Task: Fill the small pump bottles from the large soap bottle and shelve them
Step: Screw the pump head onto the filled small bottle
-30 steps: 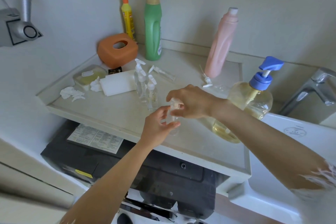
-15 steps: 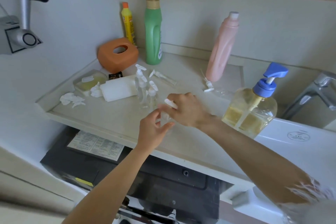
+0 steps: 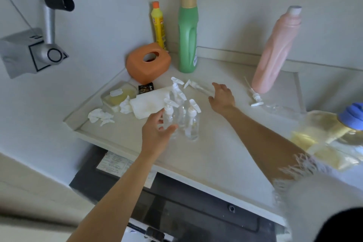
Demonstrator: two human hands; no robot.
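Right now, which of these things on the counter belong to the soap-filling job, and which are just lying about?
Job:
small clear pump bottles
large yellow soap bottle with blue pump
lying clear pump bottle
loose white pump head

Lying about:
tall green bottle
pink bottle
yellow bottle
orange tissue holder

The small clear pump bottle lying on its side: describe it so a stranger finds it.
Start at the tall green plastic bottle against the wall. In front of it, right of the standing clear pump bottles, it lies at the right hand; alone among them, it lies flat.
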